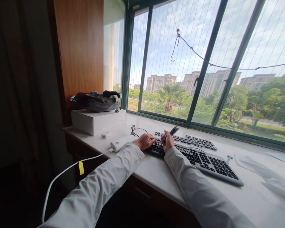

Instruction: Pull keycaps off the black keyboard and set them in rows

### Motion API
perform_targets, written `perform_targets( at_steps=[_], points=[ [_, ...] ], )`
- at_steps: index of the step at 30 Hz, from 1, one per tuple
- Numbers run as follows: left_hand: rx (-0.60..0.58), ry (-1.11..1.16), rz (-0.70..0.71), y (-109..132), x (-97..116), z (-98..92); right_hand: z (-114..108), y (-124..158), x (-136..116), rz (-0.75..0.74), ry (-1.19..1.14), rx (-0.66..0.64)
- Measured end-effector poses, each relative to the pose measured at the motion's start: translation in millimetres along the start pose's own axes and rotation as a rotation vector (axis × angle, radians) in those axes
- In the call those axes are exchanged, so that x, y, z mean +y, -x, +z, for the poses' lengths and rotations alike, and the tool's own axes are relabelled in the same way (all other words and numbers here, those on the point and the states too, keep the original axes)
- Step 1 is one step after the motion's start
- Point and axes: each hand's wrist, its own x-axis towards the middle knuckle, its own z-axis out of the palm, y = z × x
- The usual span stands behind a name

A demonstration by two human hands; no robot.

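A long black keyboard (204, 161) with a grey edge lies on the white sill. Behind it, loose black keycaps (200, 141) are laid out in rows. My left hand (146, 141) rests at the keyboard's left end, its fingertips touching the keys; whether it pinches anything is too small to tell. My right hand (167, 141) is closed around a dark, brush-like tool (174, 130), upright and tilted over the keys near the left end. The tool's lower part is hidden by the hand.
At the left, a white box (83, 122) carries a dark wrapped bundle (97, 100). A white power strip (121, 143) with a cable and a small white adapter (106, 135) lie nearby. Right of the keyboard are a small blue item (229, 158) and clear plastic (263, 174).
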Motion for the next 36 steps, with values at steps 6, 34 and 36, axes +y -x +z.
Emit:
perform_targets(
  at_steps=[6,34,36],
  points=[
    [-0.008,0.022,-0.024,-0.4,-0.4,0.4,0.2,-1.5,2.6,-0.006,-0.005,0.02],
    [0.015,0.021,0.001,-1.3,-3.4,2.6,7.2,-3.6,6.2,0.114,0.041,0.06],
    [0.01,0.021,-0.005,-1.1,-2.3,1.7,7.4,-0.9,6.5,0.087,-0.014,0.033]
  ],
)
